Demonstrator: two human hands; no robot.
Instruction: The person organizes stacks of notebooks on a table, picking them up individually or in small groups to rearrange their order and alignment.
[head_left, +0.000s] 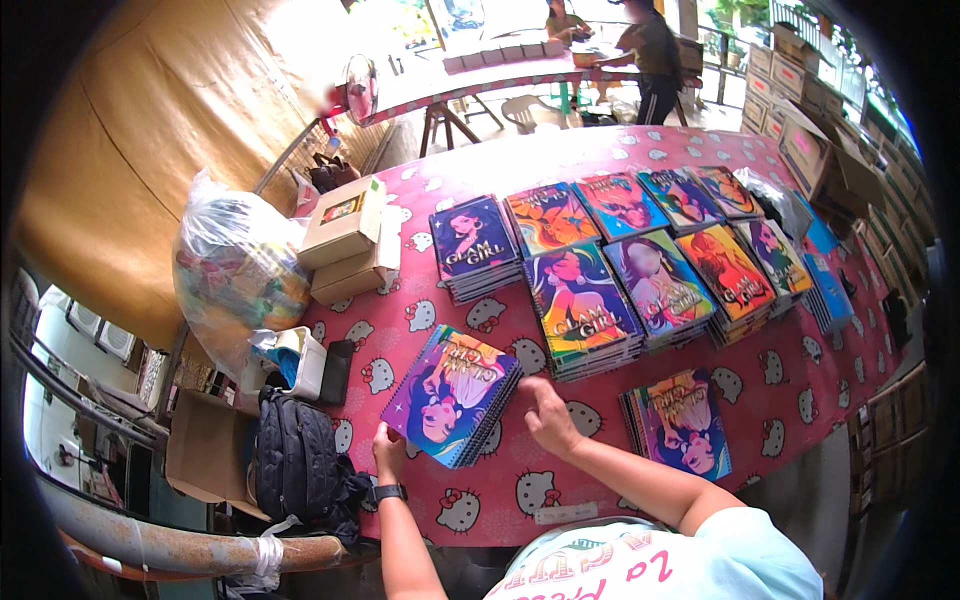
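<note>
A stack of spiral notebooks (445, 395) with a colourful illustrated cover lies turned at an angle before me, its cover upside down from my side. My left hand (388, 455), a dark watch on its wrist, grips the stack's near left corner; some of its fingers are hidden. Just off the stack's right edge is my right hand (552, 422), holding nothing, its index finger and thumb apart. Farther right, another notebook stack (685, 425) lies near the table's front edge. Beyond both hands stand several rows of notebook stacks (585, 305) with varied bright covers.
The pink cartoon-cat tablecloth (460, 508) covers the table. To the left are cardboard boxes (345, 225), a filled plastic bag (235, 260), a white bin (303, 365) and a black backpack (300, 455). Cartons (800, 85) are piled at right. Two people (650, 60) are at a far table.
</note>
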